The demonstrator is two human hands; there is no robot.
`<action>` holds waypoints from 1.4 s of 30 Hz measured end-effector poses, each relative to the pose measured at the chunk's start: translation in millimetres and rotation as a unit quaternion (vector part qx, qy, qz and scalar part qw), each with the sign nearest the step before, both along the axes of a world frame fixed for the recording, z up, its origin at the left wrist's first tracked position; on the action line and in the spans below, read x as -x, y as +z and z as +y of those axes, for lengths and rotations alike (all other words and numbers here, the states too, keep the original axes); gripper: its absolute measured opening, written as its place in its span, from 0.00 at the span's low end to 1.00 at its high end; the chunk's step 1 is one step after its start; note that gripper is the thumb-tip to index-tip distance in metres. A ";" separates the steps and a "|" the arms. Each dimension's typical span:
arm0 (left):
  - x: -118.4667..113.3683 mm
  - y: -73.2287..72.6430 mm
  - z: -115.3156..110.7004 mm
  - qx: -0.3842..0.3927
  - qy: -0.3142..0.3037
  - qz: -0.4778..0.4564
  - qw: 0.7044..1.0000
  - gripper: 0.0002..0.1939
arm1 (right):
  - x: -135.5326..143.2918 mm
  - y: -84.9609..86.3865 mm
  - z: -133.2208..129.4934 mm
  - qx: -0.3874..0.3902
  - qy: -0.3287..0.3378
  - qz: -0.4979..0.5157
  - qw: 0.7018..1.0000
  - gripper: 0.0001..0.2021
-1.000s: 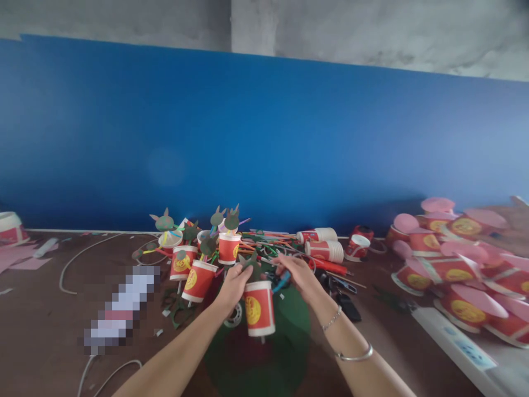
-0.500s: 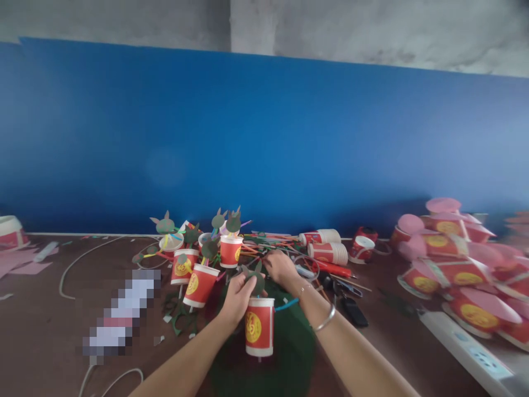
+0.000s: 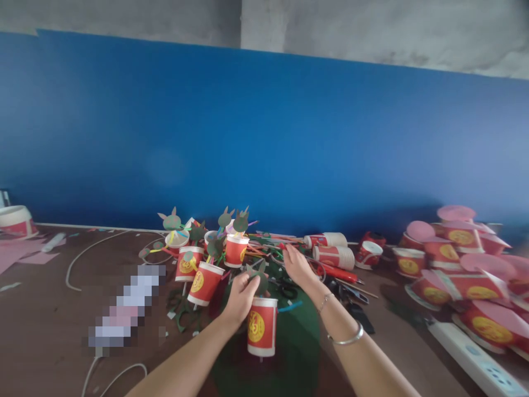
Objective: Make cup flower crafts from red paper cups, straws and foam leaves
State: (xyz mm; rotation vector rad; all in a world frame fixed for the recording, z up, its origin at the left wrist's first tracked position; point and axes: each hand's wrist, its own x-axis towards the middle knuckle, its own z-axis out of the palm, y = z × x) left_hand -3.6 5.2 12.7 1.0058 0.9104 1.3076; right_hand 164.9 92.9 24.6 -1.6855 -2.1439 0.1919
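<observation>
The left hand (image 3: 239, 298) has its grip closed on a dark green paper cutout (image 3: 259, 278) that sticks up from a red paper cup (image 3: 262, 326); thumb and fingertips pinch the cutout at the cup's white rim, and the palm lies against the cup's left side. The cup stands upright over a dark green sheet (image 3: 289, 342) spread on the brown table (image 3: 49, 325), with a blue straw (image 3: 289, 306) poking out to its right. The right hand (image 3: 298, 266) reaches forward past the cup, fingers spread and loosely apart, palm down over a heap of coloured straws (image 3: 264, 242). Its fingertips touch or nearly touch the heap, and I cannot tell whether they grasp anything. A bracelet and a bangle (image 3: 346, 337) circle that wrist.

Just left of the held cup stands a cluster of finished cups (image 3: 206, 264), each with green cutouts on straws, close enough to crowd the left hand. Beyond the right hand lie stacks of cups on their sides (image 3: 334, 255), with a red-handled tool (image 3: 336, 271) and dark scissors (image 3: 351, 292) near them. Far right is a pile of cups with pink discs (image 3: 463, 270) and a white power strip (image 3: 475, 358). A white cable (image 3: 82, 259) curves across the table on the left, and a blue wall panel (image 3: 264, 132) rises behind everything.
</observation>
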 end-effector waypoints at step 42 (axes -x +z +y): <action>5.0 -13.6 5.0 -0.014 0.111 0.036 0.993 0.18 | 34.0 23.0 -79.6 0.053 0.119 0.483 0.866 0.12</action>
